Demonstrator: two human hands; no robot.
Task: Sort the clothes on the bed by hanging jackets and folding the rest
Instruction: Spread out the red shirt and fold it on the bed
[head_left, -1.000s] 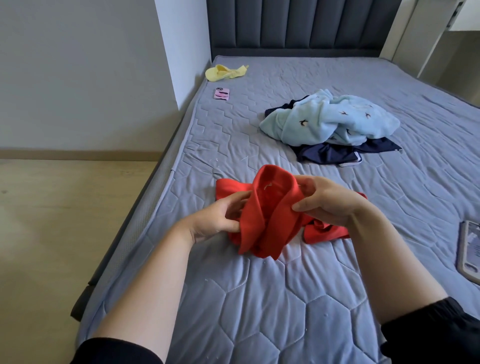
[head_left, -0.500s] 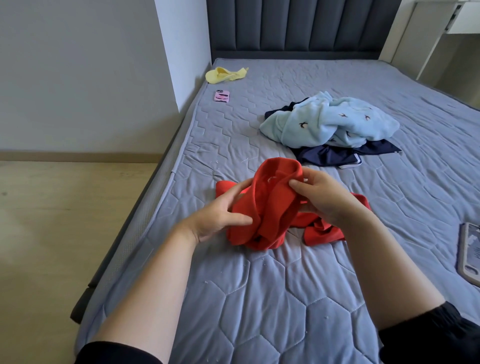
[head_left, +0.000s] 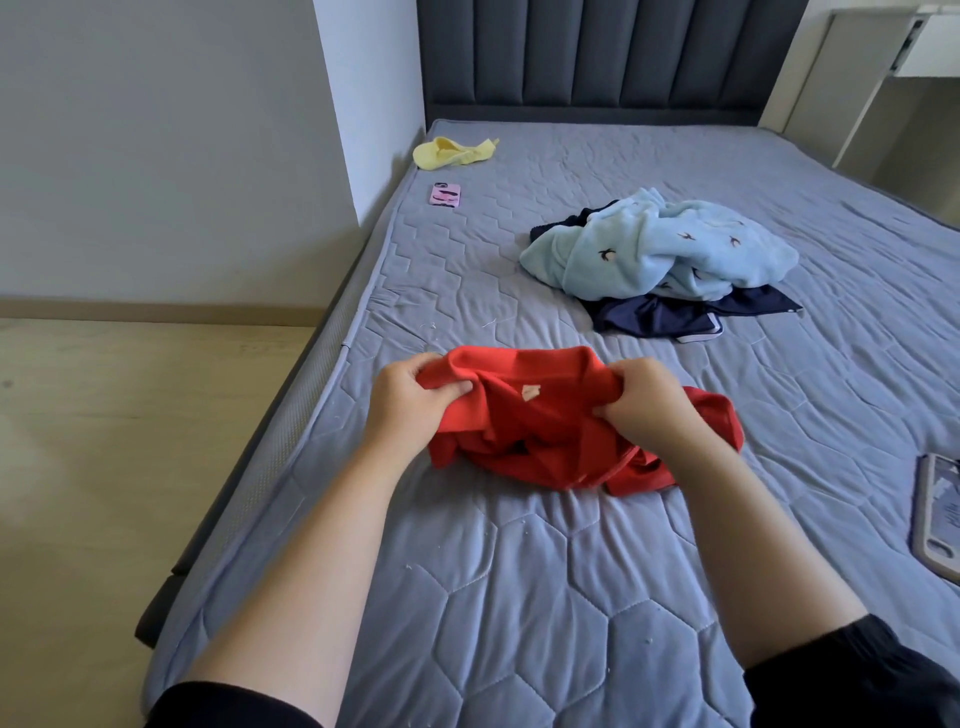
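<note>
Bed (head_left: 519, 597): a grey quilted mattress stitched in hexagons, filling most of the view, with a dark padded headboard (head_left: 597, 57) at its far end. Floor (head_left: 130, 441): pale wood, to the left of the bed.

Light blue garment (head_left: 665, 249): fleecy, printed with small dark birds, and crumpled in a heap on the far right part of the mattress. It lies on top of a navy garment (head_left: 654, 317), which shows at the heap's near and far edges.

Red garment (head_left: 545, 431): on the mattress just in front of me, well apart from the blue heap. Its upper edge is stretched between my two hands, and the rest lies bunched on the quilt below them.

My left hand (head_left: 410, 410) grips the left end of that edge, fingers curled round a fold of the red cloth. My right hand (head_left: 649, 410) grips the right end, thumb and fingers closed tightly on the fabric. Black sleeves (head_left: 857, 675) show at both of my upper arms.

Phone (head_left: 940, 514): lying flat at the right edge of the view, partly cut off. Yellow cloth (head_left: 452, 152): crumpled at the far left corner of the mattress, near the wall. Pink phone (head_left: 445, 195): just in front of the yellow cloth, beside the mattress edge. Tag (head_left: 530, 392): small and pale, inside the red garment, between my hands.
</note>
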